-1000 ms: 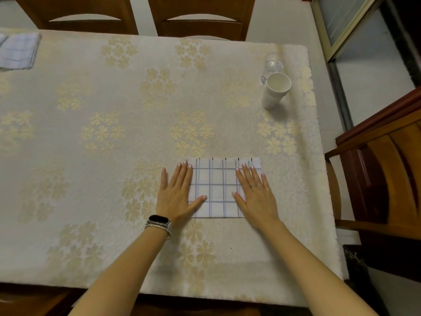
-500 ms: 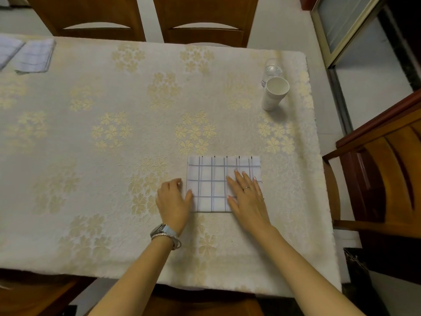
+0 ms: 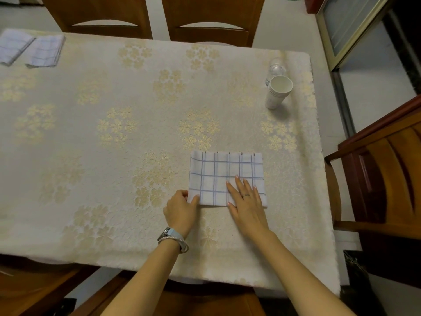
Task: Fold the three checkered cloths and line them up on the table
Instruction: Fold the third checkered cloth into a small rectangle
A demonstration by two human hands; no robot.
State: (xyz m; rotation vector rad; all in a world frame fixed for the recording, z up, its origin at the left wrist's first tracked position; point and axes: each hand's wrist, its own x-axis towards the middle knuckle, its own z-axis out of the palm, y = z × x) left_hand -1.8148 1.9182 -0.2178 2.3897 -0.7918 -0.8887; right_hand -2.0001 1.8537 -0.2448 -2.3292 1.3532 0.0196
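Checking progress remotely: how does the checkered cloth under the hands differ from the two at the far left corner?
The near blue-checked white cloth lies alone near the right edge, held by the left hand and right hand. The two far checkered cloths lie untouched, side by side, angled. All three look folded.

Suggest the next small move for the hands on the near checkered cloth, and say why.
Probably the left hand should lift the pinched left edge of the near checkered cloth and fold it rightward. The right hand lies flat on the right part, pinning it. Two folded cloths at the far left corner look narrower, so another fold seems likely.
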